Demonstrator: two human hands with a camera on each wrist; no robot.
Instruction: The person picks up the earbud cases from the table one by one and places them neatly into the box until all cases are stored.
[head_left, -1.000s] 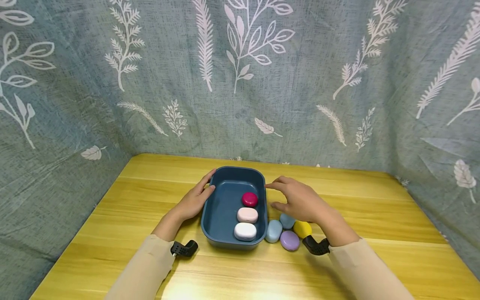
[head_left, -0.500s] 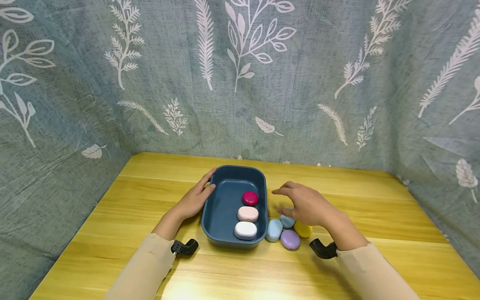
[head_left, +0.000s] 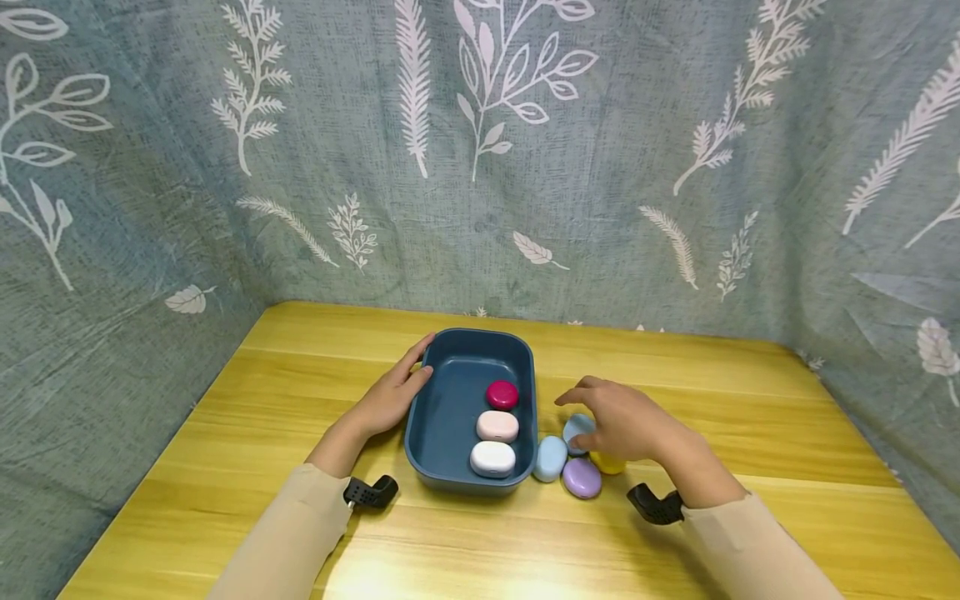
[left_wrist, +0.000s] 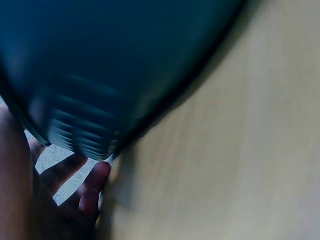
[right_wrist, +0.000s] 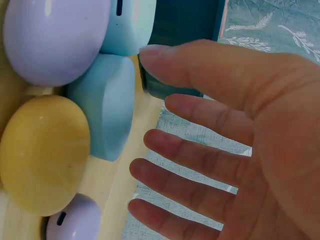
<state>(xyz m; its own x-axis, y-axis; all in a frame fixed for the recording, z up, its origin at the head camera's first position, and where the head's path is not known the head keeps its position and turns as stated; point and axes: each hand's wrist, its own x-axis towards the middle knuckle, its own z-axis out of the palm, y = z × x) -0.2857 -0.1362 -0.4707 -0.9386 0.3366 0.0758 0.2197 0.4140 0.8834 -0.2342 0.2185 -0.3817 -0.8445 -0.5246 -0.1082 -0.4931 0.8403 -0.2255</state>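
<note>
My left hand rests against the left wall of a dark blue bin, thumb tip at the rim. In the left wrist view its fingertips reach the bin's outer wall. My right hand, fingers spread and holding nothing, is over a cluster of smooth rounded cases, like earbud cases. Its thumb overlaps a light blue case. Around that one lie another light blue case, a purple case and a yellow case partly hidden by the hand. A second purple case shows in the right wrist view.
Inside the bin, along its right side, sit a crimson case, a pink case and a white case. The wooden table meets a leaf-patterned curtain at the back and sides.
My right hand has moved away from the bin's right rim, to the right and toward me, over the light blue and yellow cases. The left hand has stayed at the bin.
</note>
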